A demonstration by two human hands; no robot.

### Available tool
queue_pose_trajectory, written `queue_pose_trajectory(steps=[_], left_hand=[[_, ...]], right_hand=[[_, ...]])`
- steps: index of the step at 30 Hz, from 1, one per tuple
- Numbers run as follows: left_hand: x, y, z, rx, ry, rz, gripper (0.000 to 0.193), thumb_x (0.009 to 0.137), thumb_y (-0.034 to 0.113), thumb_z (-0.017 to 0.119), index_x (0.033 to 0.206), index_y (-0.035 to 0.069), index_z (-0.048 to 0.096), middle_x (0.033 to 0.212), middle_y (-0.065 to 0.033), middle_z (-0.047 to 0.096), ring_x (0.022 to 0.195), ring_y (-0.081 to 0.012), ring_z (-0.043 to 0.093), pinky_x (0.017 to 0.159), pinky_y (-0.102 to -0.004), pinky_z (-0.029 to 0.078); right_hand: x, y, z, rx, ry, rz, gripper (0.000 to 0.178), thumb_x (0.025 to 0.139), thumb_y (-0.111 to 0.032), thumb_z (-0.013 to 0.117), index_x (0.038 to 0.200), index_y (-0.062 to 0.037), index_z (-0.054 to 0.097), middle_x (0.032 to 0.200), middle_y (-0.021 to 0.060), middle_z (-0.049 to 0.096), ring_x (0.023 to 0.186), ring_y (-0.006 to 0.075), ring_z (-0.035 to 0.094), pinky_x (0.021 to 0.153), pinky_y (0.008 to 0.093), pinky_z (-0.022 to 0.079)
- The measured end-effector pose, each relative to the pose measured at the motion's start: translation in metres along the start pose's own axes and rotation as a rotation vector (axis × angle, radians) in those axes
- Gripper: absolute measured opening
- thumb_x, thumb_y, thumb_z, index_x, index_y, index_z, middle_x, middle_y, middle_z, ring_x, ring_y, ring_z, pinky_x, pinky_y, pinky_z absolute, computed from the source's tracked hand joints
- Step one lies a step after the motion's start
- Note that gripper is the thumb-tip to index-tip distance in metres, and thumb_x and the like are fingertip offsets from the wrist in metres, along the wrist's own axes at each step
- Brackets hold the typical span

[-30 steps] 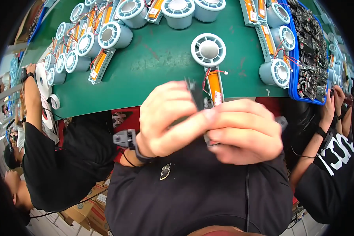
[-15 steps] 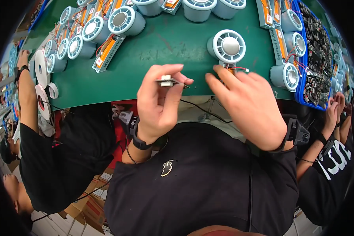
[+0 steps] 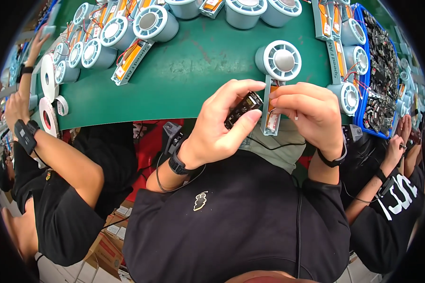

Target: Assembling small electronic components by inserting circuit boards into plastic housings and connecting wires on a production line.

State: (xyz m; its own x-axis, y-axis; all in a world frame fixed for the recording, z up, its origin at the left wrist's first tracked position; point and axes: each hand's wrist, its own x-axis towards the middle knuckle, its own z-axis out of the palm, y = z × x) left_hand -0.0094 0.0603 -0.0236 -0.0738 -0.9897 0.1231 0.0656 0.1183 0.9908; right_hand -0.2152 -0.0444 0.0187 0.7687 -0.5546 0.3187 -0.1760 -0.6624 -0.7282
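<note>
My left hand (image 3: 215, 125) is closed on a small black circuit board (image 3: 243, 109), tilted between thumb and fingers. Just right of it lies a light-blue handheld fan, its round head (image 3: 283, 60) on the table and its open handle (image 3: 270, 126) pointing toward me, over the table edge. An orange battery (image 3: 274, 92) shows inside the handle. The fingers of my right hand (image 3: 314, 111) are pinched together over the handle's right side, seemingly on the thin wires; a small white tip (image 3: 296, 115) shows below them. The fingers hide most of the wiring.
More light-blue fans (image 3: 156, 23) with open handles stand at the far left, far middle and right. A blue tray (image 3: 361, 106) full of small circuit boards sits at the right. Tape rolls (image 3: 48, 115) lie at the left edge. People work on both sides.
My left hand has moved right with the circuit board, turning its face into view. My right hand has shifted right and closed into a pinch. The fan's handle now shows more fully.
</note>
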Motion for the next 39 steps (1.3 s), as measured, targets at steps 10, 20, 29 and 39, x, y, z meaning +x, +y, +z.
queue_pose_trajectory(steps=[10,20,29,39], left_hand=[[0.005,0.008,0.019,-0.127,0.111,-0.098,0.031,0.102,0.003,0.056,0.133,0.001,0.056,0.100,-0.0052,0.057,0.070,-0.0081,0.052,0.061,-0.0221,0.043],[0.009,-0.005,0.024,-0.318,0.107,0.024,0.026,0.112,0.019,0.044,0.130,0.002,0.048,0.099,-0.0073,0.059,0.063,-0.0066,0.049,0.055,-0.0223,0.040],[0.014,-0.003,0.017,-0.325,0.059,-0.030,0.023,0.110,0.015,0.046,0.129,0.002,0.050,0.099,-0.0057,0.060,0.063,-0.0045,0.049,0.059,-0.0212,0.042],[0.030,-0.003,0.006,0.119,-0.035,0.181,0.006,0.098,0.005,0.061,0.103,0.001,0.061,0.095,-0.0148,0.060,0.084,-0.0322,0.061,0.073,-0.0404,0.049]], right_hand=[[0.002,-0.005,0.023,0.135,0.290,0.053,0.014,0.084,0.012,0.071,0.095,0.0042,0.070,0.089,0.0143,0.075,0.078,0.0224,0.074,0.067,0.0286,0.058],[0.003,0.003,0.042,-0.030,0.432,-0.106,0.022,0.078,0.013,0.075,0.096,0.0026,0.069,0.084,0.0116,0.073,0.066,0.0187,0.071,0.055,0.0273,0.054],[0.003,0.009,0.041,-0.146,0.424,-0.176,0.025,0.073,0.012,0.077,0.093,0.0002,0.068,0.080,0.0107,0.071,0.062,0.0217,0.068,0.053,0.0300,0.052],[-0.003,0.002,0.026,-0.049,0.268,0.063,0.019,0.077,0.004,0.079,0.086,-0.0010,0.063,0.079,0.0118,0.067,0.063,0.0231,0.064,0.058,0.0315,0.050]])
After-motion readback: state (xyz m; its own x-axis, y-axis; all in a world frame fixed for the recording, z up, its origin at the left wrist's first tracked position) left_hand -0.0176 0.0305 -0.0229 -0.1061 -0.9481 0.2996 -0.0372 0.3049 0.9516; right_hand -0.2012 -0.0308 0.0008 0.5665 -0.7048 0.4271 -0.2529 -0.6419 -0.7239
